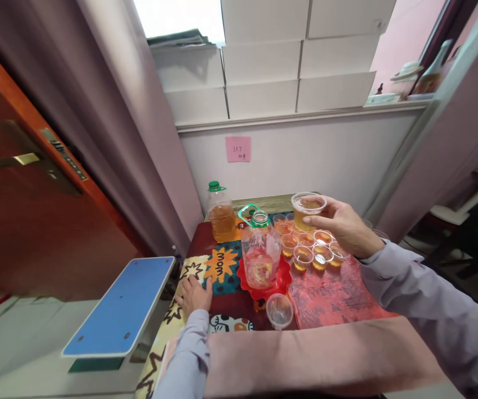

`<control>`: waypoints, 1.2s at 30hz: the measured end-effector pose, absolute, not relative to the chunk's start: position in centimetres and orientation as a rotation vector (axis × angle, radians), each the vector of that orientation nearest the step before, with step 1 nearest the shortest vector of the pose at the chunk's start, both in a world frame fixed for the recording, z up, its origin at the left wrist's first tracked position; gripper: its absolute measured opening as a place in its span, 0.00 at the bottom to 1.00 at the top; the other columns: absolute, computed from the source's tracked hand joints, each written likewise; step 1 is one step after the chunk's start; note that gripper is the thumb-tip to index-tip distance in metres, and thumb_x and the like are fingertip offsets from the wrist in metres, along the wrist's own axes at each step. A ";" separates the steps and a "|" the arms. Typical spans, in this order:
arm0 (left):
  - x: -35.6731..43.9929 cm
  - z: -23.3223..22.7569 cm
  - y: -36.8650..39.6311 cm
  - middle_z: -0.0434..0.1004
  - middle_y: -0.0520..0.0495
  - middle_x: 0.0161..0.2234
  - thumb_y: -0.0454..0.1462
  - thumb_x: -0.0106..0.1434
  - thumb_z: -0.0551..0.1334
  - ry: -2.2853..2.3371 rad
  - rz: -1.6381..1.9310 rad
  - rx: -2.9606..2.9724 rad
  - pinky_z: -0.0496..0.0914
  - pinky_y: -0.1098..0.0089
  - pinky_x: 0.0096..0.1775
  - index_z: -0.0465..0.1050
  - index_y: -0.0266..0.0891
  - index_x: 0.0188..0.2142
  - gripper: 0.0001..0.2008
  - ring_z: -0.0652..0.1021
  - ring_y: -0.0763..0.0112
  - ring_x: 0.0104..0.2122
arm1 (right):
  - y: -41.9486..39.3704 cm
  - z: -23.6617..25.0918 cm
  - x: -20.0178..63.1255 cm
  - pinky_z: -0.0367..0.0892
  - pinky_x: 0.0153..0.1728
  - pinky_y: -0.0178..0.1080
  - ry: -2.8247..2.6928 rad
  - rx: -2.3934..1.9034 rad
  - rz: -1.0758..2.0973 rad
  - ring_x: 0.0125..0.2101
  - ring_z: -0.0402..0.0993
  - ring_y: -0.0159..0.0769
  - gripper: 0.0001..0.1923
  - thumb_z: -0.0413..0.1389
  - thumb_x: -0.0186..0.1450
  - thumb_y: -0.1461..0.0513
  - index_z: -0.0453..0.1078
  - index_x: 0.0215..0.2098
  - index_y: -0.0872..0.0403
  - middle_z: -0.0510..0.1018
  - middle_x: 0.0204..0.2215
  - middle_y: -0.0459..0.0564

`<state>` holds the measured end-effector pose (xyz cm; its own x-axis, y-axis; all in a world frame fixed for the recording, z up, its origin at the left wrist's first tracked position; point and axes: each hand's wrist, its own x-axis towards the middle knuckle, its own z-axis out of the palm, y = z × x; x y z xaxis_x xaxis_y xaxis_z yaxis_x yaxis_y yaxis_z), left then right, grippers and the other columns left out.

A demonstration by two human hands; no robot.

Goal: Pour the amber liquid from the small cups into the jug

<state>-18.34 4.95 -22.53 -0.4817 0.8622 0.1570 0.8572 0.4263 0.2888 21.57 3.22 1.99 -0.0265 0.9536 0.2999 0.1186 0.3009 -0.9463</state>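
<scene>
My right hand (342,226) grips a clear plastic cup (308,205) of amber liquid, held up above a group of similar cups. Those filled cups (322,256) stand close together on a red plastic sheet. Flat on the patterned tablecloth lies my left hand (196,296), fingers spread, holding nothing. Between the hands, an uncapped clear jug (261,252) with a green neck ring and handle stands in a red scalloped tray (284,277). An empty-looking clear cup (279,311) sits at the front, near the tray.
A second jug (222,217) with a green cap, part full of amber liquid, stands at the back left by the wall. Left of the table is a blue-topped stool (124,305). The red sheet (334,296) spreads over the table's right side. A pink note (238,149) is on the wall.
</scene>
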 end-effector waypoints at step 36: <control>-19.2 -25.0 5.6 0.61 0.21 0.69 0.52 0.72 0.49 2.656 0.514 1.642 0.54 0.37 0.66 0.60 0.25 0.67 0.36 0.63 0.41 0.69 | 7.3 3.4 17.6 0.76 0.54 0.52 -1.632 -1.170 0.843 0.47 0.82 0.47 0.33 0.73 0.50 0.54 0.76 0.53 0.54 0.86 0.45 0.56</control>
<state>-19.21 5.57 -24.97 -0.4613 0.8672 0.1875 0.8745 0.4088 0.2610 17.57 7.30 3.36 -0.1169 0.9501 0.2892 0.3139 0.3116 -0.8969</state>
